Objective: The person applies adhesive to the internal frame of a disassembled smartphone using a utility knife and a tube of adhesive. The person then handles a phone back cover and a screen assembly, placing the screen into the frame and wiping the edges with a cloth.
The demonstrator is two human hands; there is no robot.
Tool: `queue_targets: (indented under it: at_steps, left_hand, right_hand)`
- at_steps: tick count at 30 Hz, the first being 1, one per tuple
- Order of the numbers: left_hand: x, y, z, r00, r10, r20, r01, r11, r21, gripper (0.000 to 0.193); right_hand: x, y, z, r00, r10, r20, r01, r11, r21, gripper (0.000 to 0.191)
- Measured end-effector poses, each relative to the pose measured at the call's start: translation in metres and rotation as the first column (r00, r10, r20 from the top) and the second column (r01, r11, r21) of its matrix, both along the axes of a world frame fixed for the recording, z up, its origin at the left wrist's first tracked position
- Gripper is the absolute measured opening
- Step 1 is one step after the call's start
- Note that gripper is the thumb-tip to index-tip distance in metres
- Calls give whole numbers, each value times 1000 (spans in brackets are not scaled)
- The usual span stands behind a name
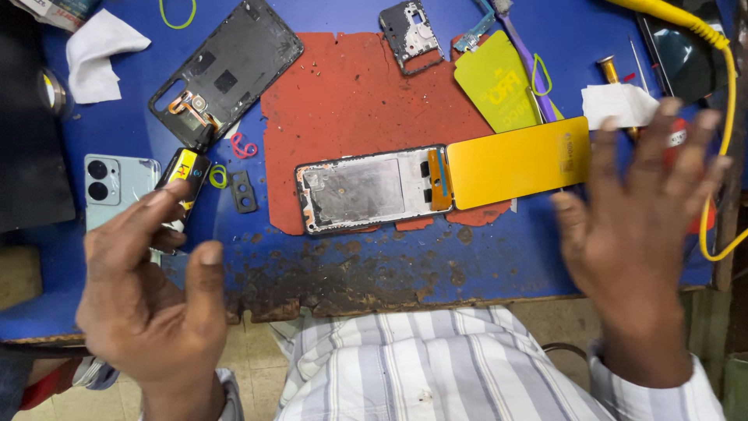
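Observation:
My left hand hovers at the lower left over the worn front edge of the blue table, fingers loosely spread, holding nothing. My right hand is raised at the right with fingers apart, empty, just right of a yellow panel. That panel is joined by an orange flex strip to a stripped phone frame lying on a red mat. A black battery with a yellow label lies close to my left fingertips.
A dark phone back housing lies at the upper left, a pale green back cover beside it. White tissues, a small inner frame, a yellow-green pry card, a yellow cable and a brass-tipped tool surround the mat.

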State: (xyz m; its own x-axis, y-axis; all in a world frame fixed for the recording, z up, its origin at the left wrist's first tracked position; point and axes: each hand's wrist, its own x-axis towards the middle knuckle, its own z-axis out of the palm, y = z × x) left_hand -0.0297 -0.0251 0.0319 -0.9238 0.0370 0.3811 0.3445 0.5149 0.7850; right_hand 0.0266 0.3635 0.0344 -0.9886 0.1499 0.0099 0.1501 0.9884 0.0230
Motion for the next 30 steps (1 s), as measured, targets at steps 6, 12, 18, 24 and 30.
queue_targets:
  at_steps: [6, 12, 18, 24, 30]
  left_hand:
    - [2, -6, 1, 999, 29, -21, -29, 999, -14, 33]
    - [1, -22, 4, 992, 84, -89, -98, 982, -161, 30]
    - [-9, -28, 2, 991, 119, -56, -132, 878, -459, 51]
    - [-20, -18, -4, 985, 160, 63, -92, 802, -590, 56]
    - [-2, -22, 16, 936, 236, 260, -262, 963, 69, 54]
  right_hand:
    - [-17, -43, -23, 951, 303, 62, -294, 949, -117, 77]
    - [-19, -15, -13, 977, 193, 90, -185, 979, -85, 77]
    - [3, 13, -23, 976, 52, -210, -108, 959, -263, 59]
    - [17, -4, -41, 943, 22, -332, -149, 920, -362, 55]
    - [1, -40, -21, 901, 130, -414, -290, 891, -350, 50]
